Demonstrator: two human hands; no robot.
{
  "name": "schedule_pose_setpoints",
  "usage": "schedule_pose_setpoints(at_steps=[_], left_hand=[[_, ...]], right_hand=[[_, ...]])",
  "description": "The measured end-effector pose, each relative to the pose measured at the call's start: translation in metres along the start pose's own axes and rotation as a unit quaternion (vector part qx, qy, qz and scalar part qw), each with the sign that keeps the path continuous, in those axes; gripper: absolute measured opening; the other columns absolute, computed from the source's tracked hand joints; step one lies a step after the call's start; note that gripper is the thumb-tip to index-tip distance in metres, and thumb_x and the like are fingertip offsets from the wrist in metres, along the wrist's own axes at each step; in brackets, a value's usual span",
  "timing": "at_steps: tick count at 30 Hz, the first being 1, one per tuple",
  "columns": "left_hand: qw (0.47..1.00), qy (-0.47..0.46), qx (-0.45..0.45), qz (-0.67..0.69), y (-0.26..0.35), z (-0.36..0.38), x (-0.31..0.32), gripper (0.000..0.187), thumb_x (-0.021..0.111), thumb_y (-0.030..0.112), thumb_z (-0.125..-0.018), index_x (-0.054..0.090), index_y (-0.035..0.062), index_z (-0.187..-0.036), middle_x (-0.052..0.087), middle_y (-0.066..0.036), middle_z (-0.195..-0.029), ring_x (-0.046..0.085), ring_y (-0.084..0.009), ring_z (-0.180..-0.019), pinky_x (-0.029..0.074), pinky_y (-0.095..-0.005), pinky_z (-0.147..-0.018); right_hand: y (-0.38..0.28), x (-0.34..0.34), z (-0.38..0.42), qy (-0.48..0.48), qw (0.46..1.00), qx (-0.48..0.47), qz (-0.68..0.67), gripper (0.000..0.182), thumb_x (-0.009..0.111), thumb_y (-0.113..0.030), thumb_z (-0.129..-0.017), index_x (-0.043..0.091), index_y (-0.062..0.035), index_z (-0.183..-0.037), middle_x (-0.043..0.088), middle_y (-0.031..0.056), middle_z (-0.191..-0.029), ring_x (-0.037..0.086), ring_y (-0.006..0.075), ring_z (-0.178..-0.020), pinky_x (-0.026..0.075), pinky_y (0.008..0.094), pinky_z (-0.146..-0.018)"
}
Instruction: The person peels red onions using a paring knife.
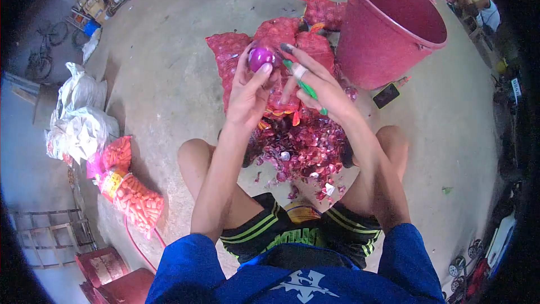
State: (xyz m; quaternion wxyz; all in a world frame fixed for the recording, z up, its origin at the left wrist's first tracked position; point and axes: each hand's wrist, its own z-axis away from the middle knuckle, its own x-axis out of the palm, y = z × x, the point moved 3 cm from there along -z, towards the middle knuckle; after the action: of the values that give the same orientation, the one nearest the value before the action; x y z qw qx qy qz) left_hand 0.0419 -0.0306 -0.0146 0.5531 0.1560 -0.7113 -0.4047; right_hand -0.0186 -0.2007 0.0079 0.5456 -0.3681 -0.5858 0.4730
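Observation:
A peeled, shiny purple onion [261, 58] rests in the fingers of my left hand [247, 93], the thumb pressed on its near side. Close by on the right, my right hand [323, 87] grips a green-handled knife [306, 89]; its blade cannot be made out. White tape wraps one finger of that hand, and a fingertip looks dark. Beneath both hands lie red mesh sacks [228, 50] of onions. A heap of reddish-purple onion skins [304, 149] covers the floor between my legs.
A large red tub [368, 39] stands at the front right, with a phone [386, 96] on the floor beside it. White sacks [84, 118] and a bag of carrots [135, 200] are at left. Another person [488, 14] is at the far right edge.

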Motion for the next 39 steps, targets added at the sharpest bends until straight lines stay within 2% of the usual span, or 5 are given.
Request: schedule_pose_setpoints(at_steps=[21,27,30,36,39], left_hand=[[0.984,0.082,-0.127,0.09,0.0,0.001,-0.032,0.037,0.079,0.027,-0.098,0.06,0.0244,-0.13,0.069,0.005,-0.122,0.067,-0.0132,-0.115,0.058,-0.0342,-0.095],[0.985,0.084,-0.132,0.074,0.006,0.003,-0.027,0.034,0.081,0.035,-0.097,0.062,0.0273,-0.124,0.071,0.009,-0.113,0.069,-0.008,-0.103,0.059,-0.0249,-0.08],[0.984,0.112,-0.116,0.077,0.001,0.002,-0.032,0.032,0.082,0.033,-0.097,0.062,0.027,-0.122,0.071,0.009,-0.11,0.069,-0.0089,-0.098,0.058,-0.0253,-0.077],[0.988,0.102,-0.104,0.053,0.001,-0.002,-0.036,0.033,0.081,0.03,-0.098,0.061,0.0266,-0.123,0.07,0.009,-0.109,0.068,-0.0087,-0.094,0.057,-0.0259,-0.073],[0.992,0.103,-0.067,-0.008,0.011,0.005,-0.018,0.032,0.08,0.03,-0.099,0.06,0.0261,-0.123,0.07,0.009,-0.109,0.067,-0.0078,-0.091,0.056,-0.0259,-0.073]], right_hand=[[-0.011,-0.023,-0.002,0.123,0.936,-0.11,0.309,0.063,0.054,-0.022,-0.108,0.035,-0.0046,-0.165,0.067,0.0091,-0.076,0.066,0.0164,-0.073,0.053,0.0348,-0.075],[-0.018,0.001,0.01,0.015,0.898,-0.203,0.39,0.064,0.064,-0.022,-0.102,0.043,-0.0106,-0.161,0.069,0.0234,-0.082,0.066,0.0434,-0.072,0.052,0.0457,-0.073],[-0.013,0.0,0.008,0.014,0.87,-0.202,0.449,0.069,0.06,-0.015,-0.102,0.035,-0.0118,-0.166,0.07,0.0172,-0.081,0.069,0.0335,-0.069,0.052,0.0431,-0.07],[-0.008,0.002,0.006,0.069,0.839,-0.24,0.484,0.065,0.064,-0.026,-0.103,0.042,-0.0137,-0.162,0.062,0.0253,-0.073,0.064,0.0465,-0.071,0.051,0.0528,-0.072],[-0.005,0.0,0.005,0.08,0.837,-0.247,0.482,0.065,0.063,-0.026,-0.104,0.04,-0.0122,-0.163,0.064,0.0193,-0.07,0.066,0.0372,-0.067,0.052,0.0483,-0.071]])
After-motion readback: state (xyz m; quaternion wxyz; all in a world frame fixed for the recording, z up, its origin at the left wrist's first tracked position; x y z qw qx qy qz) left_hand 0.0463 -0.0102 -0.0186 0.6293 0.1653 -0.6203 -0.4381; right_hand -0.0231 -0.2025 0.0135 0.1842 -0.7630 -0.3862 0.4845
